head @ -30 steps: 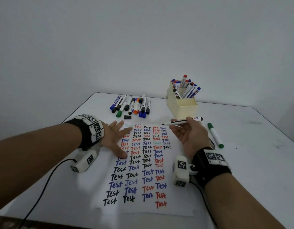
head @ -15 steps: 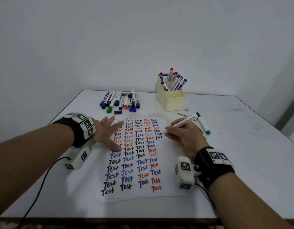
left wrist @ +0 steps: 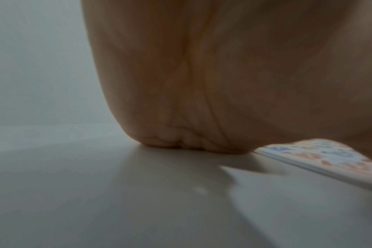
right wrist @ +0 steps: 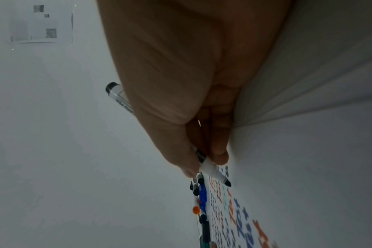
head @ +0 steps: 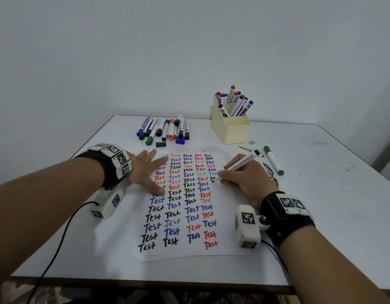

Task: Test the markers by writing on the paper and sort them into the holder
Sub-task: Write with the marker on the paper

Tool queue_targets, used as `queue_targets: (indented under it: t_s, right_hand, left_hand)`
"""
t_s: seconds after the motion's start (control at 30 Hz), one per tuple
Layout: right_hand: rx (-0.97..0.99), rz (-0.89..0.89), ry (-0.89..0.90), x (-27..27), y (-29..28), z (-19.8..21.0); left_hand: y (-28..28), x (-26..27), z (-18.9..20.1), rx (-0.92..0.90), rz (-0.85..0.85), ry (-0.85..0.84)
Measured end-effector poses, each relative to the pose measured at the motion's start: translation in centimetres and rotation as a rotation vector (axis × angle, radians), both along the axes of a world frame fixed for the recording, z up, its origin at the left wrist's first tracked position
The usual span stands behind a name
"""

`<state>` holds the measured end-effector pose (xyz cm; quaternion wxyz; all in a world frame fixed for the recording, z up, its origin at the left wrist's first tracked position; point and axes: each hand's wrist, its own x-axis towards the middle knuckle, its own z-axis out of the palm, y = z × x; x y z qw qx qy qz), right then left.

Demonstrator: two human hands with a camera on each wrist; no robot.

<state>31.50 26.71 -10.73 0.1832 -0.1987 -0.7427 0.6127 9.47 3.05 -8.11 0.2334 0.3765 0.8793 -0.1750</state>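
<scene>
A white paper covered with rows of "Test" in black, blue and red lies in the middle of the table. My right hand grips an uncapped black whiteboard marker, its tip on the paper's right column beside a half-written black word. The right wrist view shows the fingers pinching the black marker near its tip. My left hand lies flat with spread fingers on the paper's left edge. A cream holder at the back holds several markers. A row of loose markers lies behind the paper.
A green-capped marker lies on the white table right of my right hand. A small black cap sits just behind the paper. The table's front edge runs close below my forearms, and cables trail from both wrist cameras.
My right hand came down from above the paper and set the marker's tip on it, and part of a black word has appeared. My left hand stayed flat on the paper.
</scene>
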Motion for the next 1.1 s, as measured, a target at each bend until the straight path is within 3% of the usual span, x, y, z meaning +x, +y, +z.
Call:
queue_targets:
  t_s: [1.1]
  right_hand:
    - [0.099,-0.012,0.014,0.23,-0.01,0.07]
  left_hand:
    - [-0.01,-0.28,-0.32,0.016,0.0,-0.001]
